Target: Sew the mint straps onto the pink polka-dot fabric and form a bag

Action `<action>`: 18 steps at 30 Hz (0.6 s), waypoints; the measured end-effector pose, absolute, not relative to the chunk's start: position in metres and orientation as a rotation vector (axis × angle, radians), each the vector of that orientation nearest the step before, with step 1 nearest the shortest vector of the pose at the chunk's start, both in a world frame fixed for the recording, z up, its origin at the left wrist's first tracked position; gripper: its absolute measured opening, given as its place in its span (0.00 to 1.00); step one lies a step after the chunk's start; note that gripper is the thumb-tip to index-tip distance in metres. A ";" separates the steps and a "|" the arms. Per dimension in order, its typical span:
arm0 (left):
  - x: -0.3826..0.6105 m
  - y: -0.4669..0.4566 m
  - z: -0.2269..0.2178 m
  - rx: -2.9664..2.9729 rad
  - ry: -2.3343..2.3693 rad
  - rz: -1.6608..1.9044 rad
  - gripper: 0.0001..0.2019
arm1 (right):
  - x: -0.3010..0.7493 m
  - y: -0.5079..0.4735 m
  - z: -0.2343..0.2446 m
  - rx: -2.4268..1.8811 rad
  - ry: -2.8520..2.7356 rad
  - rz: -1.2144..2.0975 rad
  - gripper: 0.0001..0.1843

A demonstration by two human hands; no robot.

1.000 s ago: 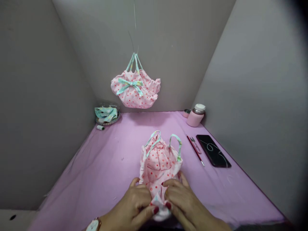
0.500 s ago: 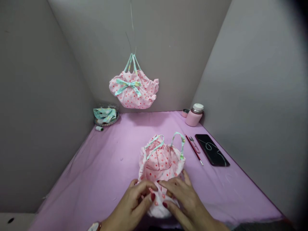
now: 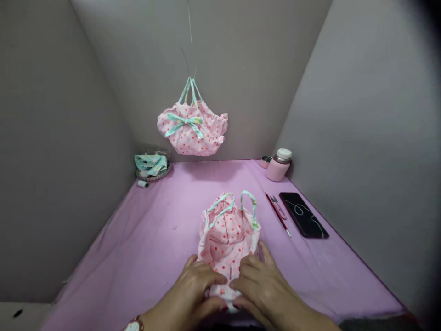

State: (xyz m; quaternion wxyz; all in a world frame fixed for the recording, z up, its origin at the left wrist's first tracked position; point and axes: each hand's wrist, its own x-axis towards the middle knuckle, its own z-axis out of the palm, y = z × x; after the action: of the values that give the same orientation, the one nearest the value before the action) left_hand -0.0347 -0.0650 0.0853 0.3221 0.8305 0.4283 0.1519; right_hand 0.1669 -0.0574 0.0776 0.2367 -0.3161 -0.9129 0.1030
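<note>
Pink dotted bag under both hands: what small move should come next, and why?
Probably pinch the near edge and fold it in. Both the left hand and the right hand press the near end of the pink bag flat on the purple cloth, while its far mouth and handles stand open.

Near edge of the small bag (image 3: pixel 225 239) hidden under both hands, wrists cut off below, tray contents (image 3: pixel 151 163) perhaps fabric strips.

Left hand (image 3: pixel 193 287), right hand (image 3: pixel 262 287): bare, dark red nail polish; wristwatch (image 3: pixel 132 325), pale dial, left wrist.
</note>
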 end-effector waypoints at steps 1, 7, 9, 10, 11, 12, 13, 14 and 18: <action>-0.035 -0.064 0.082 2.218 1.124 0.402 0.07 | 0.167 -0.057 0.072 -0.846 -2.479 0.240 0.12; -0.038 -0.063 0.083 2.326 1.158 0.348 0.10 | 0.168 -0.057 0.073 -0.854 -2.479 0.216 0.10; -0.040 -0.064 0.090 2.264 1.149 0.347 0.09 | 0.170 -0.056 0.082 -0.869 -2.539 0.240 0.08; -0.042 -0.065 0.093 2.236 1.140 0.361 0.08 | 0.170 -0.056 0.084 -0.870 -2.560 0.236 0.08; -0.043 -0.066 0.094 2.220 1.128 0.386 0.12 | 0.171 -0.055 0.085 -0.869 -2.563 0.219 0.08; -0.044 -0.067 0.094 2.220 1.113 0.416 0.20 | 0.171 -0.055 0.084 -0.871 -2.550 0.199 0.07; -0.044 -0.067 0.093 2.235 1.100 0.446 0.28 | 0.172 -0.055 0.082 -0.875 -2.528 0.180 0.07; -0.044 -0.067 0.091 2.263 1.097 0.471 0.30 | 0.172 -0.055 0.079 -0.886 -2.499 0.169 0.07; -0.040 -0.063 0.081 2.407 1.136 0.457 0.09 | 0.171 -0.055 0.071 -0.926 -2.510 0.212 0.07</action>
State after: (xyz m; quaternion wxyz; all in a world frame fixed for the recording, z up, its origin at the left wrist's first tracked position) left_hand -0.0402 -0.0626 0.0810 0.2189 0.8697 0.4103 0.1653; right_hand 0.1710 -0.0550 0.0707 0.2269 -0.3362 -0.9108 0.0770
